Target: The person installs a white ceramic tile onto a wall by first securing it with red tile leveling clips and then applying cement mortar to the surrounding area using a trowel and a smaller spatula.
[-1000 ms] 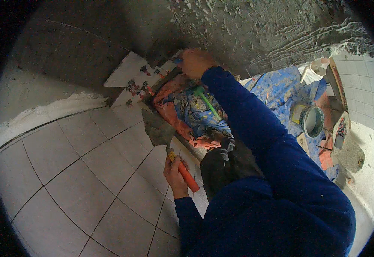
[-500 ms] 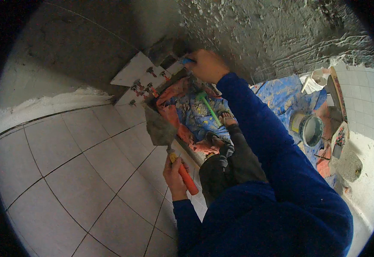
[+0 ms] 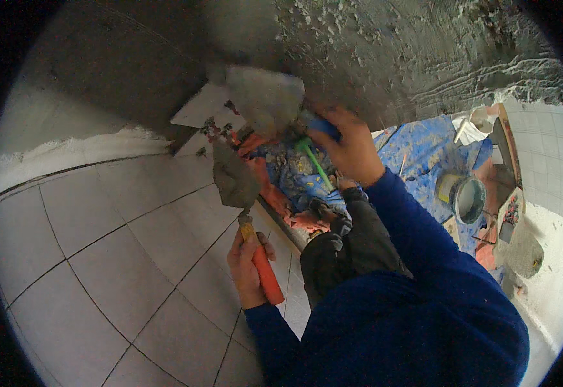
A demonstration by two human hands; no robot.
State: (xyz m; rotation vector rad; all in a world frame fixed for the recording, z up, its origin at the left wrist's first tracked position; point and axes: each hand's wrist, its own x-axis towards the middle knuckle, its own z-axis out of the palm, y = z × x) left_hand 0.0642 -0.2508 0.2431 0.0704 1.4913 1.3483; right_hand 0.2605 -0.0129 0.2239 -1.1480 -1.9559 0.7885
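Note:
My left hand is closed on the red handle of a trowel, whose mortar-covered blade points up toward the corner. My right hand grips a blue-handled spatula; its broad, pale blade is blurred in front of the grey wall. Behind the two blades, white tile pieces with small clips sit at the corner, partly hidden by the spatula.
A green-handled tool lies on a crumpled blue sheet near my feet. To the right stand a bucket and a white container. Grid-lined tiles cover the left side; rough grey wall rises above.
My right hand has moved right and down, bringing the spatula's broad blade into sight over the corner. My left hand with the trowel has shifted slightly left.

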